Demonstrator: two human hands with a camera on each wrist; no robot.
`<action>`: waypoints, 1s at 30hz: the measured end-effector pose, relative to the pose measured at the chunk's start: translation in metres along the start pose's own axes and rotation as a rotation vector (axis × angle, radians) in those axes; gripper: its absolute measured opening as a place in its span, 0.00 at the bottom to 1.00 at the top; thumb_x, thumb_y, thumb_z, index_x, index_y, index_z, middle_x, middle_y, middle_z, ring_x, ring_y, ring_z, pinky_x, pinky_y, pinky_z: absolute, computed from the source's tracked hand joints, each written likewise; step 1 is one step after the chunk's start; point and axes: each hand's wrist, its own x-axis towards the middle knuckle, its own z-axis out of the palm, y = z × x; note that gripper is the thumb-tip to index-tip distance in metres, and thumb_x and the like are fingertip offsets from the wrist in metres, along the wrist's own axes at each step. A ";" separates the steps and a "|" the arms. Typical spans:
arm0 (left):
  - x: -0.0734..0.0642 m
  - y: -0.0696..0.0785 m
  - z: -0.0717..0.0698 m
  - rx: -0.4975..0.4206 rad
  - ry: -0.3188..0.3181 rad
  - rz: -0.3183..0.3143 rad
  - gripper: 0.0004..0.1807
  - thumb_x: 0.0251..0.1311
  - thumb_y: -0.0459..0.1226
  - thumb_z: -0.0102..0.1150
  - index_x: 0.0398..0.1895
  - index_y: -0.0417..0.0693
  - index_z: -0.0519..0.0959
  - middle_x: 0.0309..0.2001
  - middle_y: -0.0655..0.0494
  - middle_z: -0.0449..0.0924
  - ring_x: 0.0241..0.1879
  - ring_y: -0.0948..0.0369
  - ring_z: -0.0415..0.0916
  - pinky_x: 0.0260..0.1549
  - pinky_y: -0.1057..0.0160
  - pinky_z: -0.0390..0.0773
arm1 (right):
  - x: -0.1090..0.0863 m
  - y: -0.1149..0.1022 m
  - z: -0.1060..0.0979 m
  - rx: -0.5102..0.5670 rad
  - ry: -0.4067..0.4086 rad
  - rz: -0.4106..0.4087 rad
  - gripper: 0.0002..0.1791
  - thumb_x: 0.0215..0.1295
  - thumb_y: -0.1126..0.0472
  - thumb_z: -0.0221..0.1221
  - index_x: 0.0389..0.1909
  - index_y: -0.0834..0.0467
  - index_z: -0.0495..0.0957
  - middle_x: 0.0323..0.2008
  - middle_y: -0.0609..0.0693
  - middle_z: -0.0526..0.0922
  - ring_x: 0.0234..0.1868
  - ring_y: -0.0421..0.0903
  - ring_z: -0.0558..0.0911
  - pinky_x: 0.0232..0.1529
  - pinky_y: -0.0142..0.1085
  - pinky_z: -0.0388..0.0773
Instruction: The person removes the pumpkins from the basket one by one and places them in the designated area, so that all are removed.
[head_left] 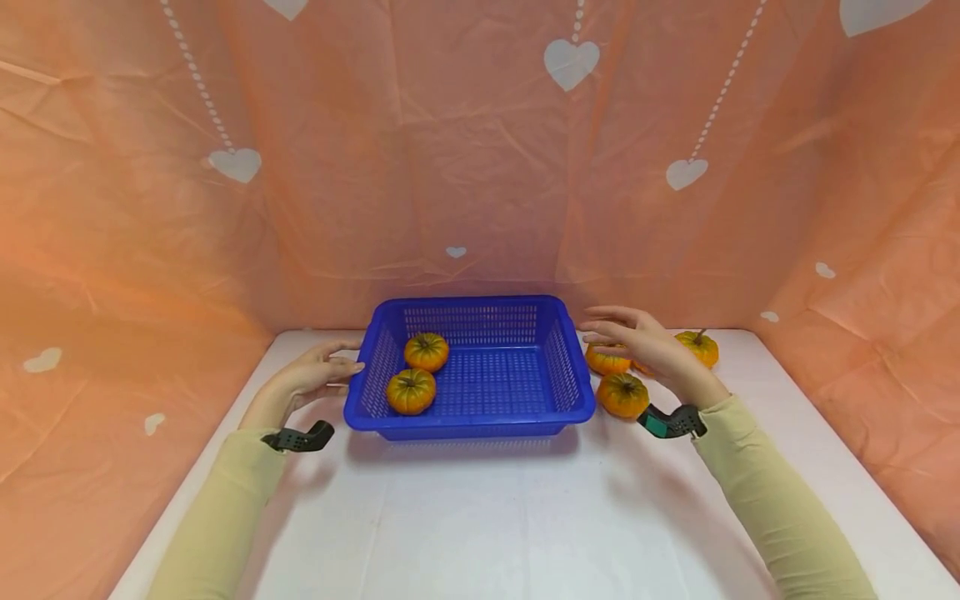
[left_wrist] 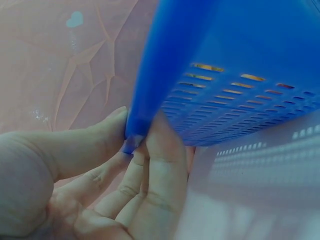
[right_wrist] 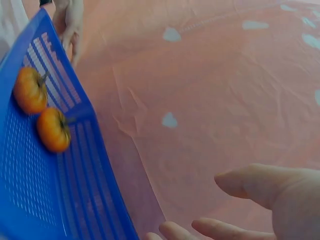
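Note:
A blue plastic basket [head_left: 480, 423] with slotted walls sits on the white table, two small orange pumpkins [head_left: 412, 392] inside at its left end. My left hand [head_left: 311, 375] grips the basket's left rim; in the left wrist view the thumb [left_wrist: 95, 145] and fingers lie on either side of the rim's edge. Off the basket's right side, my right hand [head_left: 641, 346] hovers with its fingers stretched toward the rim and nothing in its grasp. Seen from the right wrist, the thumb [right_wrist: 250, 182] is spread apart from the fingers.
To the right of the basket several more pumpkins [head_left: 622, 396] lie on the table [head_left: 495, 517], partly hidden by the right hand. A pumpkin with a long stem [head_left: 697, 348] is farthest right. Orange cloth [head_left: 480, 167] with white hearts hangs at the back and both sides.

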 end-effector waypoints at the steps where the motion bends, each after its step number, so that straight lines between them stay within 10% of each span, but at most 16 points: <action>1: 0.000 0.000 0.000 0.003 0.003 -0.002 0.35 0.67 0.32 0.54 0.72 0.35 0.50 0.43 0.48 0.79 0.38 0.59 0.80 0.44 0.56 0.80 | 0.003 -0.001 0.004 0.002 -0.010 -0.006 0.32 0.72 0.53 0.52 0.69 0.66 0.57 0.63 0.67 0.67 0.61 0.64 0.70 0.54 0.45 0.73; 10: 0.000 0.000 0.000 -0.005 0.006 -0.006 0.34 0.67 0.32 0.54 0.72 0.35 0.51 0.42 0.49 0.80 0.38 0.59 0.81 0.45 0.54 0.79 | 0.030 -0.009 0.037 0.083 -0.106 -0.046 0.27 0.74 0.58 0.50 0.67 0.68 0.61 0.60 0.69 0.70 0.59 0.61 0.73 0.56 0.48 0.71; 30: 0.001 -0.001 -0.002 -0.013 -0.010 -0.001 0.33 0.68 0.32 0.53 0.71 0.35 0.52 0.41 0.48 0.81 0.36 0.59 0.81 0.40 0.59 0.81 | 0.090 -0.015 0.112 0.432 -0.237 0.130 0.23 0.74 0.60 0.49 0.65 0.67 0.65 0.62 0.68 0.67 0.61 0.64 0.69 0.62 0.53 0.63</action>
